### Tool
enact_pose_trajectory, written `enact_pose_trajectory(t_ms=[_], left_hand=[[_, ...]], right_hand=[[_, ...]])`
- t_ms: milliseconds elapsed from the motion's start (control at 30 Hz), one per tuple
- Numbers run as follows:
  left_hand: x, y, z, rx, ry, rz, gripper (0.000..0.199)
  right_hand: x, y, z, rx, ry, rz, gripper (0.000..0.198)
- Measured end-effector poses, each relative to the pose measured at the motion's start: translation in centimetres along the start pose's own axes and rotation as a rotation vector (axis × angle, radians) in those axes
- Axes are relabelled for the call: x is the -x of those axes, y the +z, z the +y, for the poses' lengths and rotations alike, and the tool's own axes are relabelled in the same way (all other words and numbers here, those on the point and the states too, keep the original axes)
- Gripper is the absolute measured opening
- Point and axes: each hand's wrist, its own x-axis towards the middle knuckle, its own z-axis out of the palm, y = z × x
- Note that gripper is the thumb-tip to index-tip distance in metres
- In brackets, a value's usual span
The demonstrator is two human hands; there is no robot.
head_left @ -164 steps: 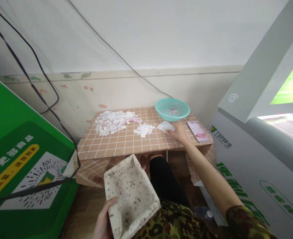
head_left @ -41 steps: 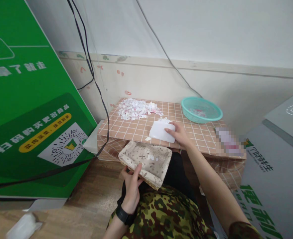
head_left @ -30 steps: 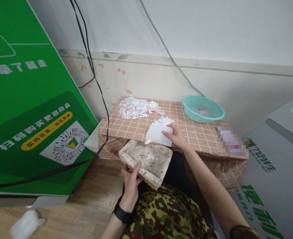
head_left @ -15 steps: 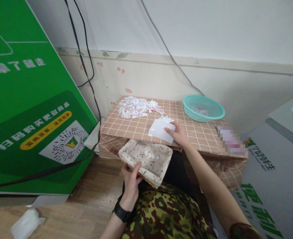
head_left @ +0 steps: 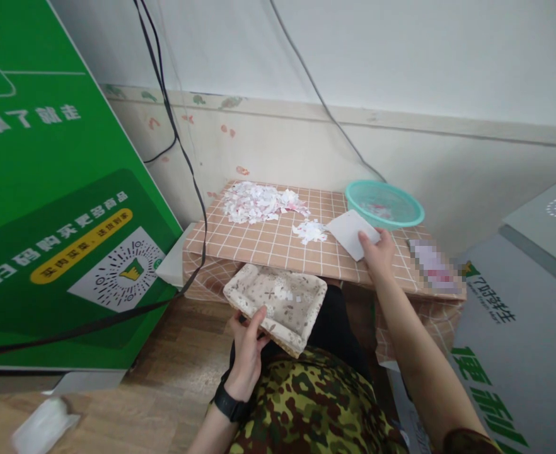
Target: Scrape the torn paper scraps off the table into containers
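Observation:
My left hand [head_left: 249, 347] grips the near edge of a fabric-lined basket [head_left: 301, 309] with a leaf pattern, thumb over the rim. A few white paper scraps [head_left: 283, 293] lie inside it. The basket is just below the table's front edge, over my lap. Between the thumb and fingers of my right hand [head_left: 377, 249] is a sheet of white paper [head_left: 352, 233], slanted above the tabletop. Left of the sheet lies a small heap of white paper scraps [head_left: 310, 231]. Farther back, a larger pile of paper scraps [head_left: 256, 202] spreads out, some of them pinkish.
A turquoise plastic basin [head_left: 408, 215] with scraps in it stands at the table's back right. The table [head_left: 254, 246] has a brown checked cloth. A blurred-out flat item [head_left: 434, 265] lies at the right edge. Black cables [head_left: 195, 183] hang by a green panel [head_left: 46, 170].
My right hand has moved right and lifted the white paper sheet, uncovering the small heap of scraps. The left hand and basket have stayed nearly in place.

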Motion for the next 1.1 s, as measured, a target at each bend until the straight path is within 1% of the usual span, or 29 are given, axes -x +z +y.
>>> enact_pose_trajectory(t_ms=[33, 67, 100, 133, 267, 367, 500, 567, 633, 700, 733, 800, 933, 967, 1033, 1100], left_hand=[[0.0, 0.0, 0.0, -0.003, -0.003, 0.003, 0.066], [0.0, 0.1, 0.0, -0.008, -0.002, 0.003, 0.066], [0.0, 0.1, 0.0, -0.014, 0.0, -0.002, 0.066], [0.1, 0.1, 0.0, -0.019, 0.004, -0.006, 0.067], [0.1, 0.1, -0.1, -0.031, 0.009, -0.013, 0.068], [0.2, 0.2, 0.0, -0.034, 0.012, -0.005, 0.067], [0.1, 0.4, 0.0, -0.018, 0.002, -0.007, 0.068], [0.0, 0.4, 0.0, -0.007, -0.004, -0.012, 0.069], [0.0, 0.4, -0.1, -0.007, -0.003, -0.012, 0.069], [-0.1, 0.3, -0.1, -0.016, -0.002, -0.01, 0.069], [-0.1, 0.3, -0.1, -0.023, -0.001, -0.009, 0.069], [-0.1, 0.2, -0.1, -0.032, 0.0, -0.004, 0.07], [-0.1, 0.1, 0.0, -0.036, 0.007, -0.003, 0.07], [-0.1, 0.1, 0.1, -0.039, 0.009, -0.003, 0.071], [-0.1, 0.1, 0.1, -0.044, 0.015, 0.002, 0.071], [-0.1, 0.2, 0.1, -0.043, 0.018, 0.007, 0.071]], right_hand=[[-0.7, -0.4, 0.7, 0.075, -0.005, 0.072, 0.048], [-1.2, -0.8, 1.3, 0.137, -0.012, 0.112, 0.047], [-1.6, -0.9, 1.6, 0.18, -0.015, 0.118, 0.047], [-1.8, -1.0, 1.8, 0.202, -0.016, 0.094, 0.047], [-1.3, -0.2, 1.1, 0.148, -0.037, -0.114, 0.045], [-0.1, 0.5, -0.2, 0.064, -0.042, -0.241, 0.046], [1.8, 0.7, -2.1, -0.006, -0.057, -0.433, 0.045], [2.3, 0.7, -2.5, -0.056, -0.06, -0.486, 0.045], [2.4, 0.7, -2.6, -0.086, -0.032, -0.441, 0.046], [2.6, 0.9, -2.6, -0.051, -0.01, -0.364, 0.047], [2.7, 1.1, -2.6, -0.022, -0.01, -0.348, 0.046], [3.3, 1.5, -2.9, 0.002, -0.014, -0.377, 0.045], [4.5, 2.5, -4.0, -0.121, 0.019, -0.495, 0.045], [4.6, 2.7, -4.1, -0.15, 0.033, -0.499, 0.046], [4.7, 3.1, -4.1, -0.174, 0.052, -0.463, 0.047], [4.6, 3.5, -3.8, -0.167, 0.037, -0.424, 0.047]])
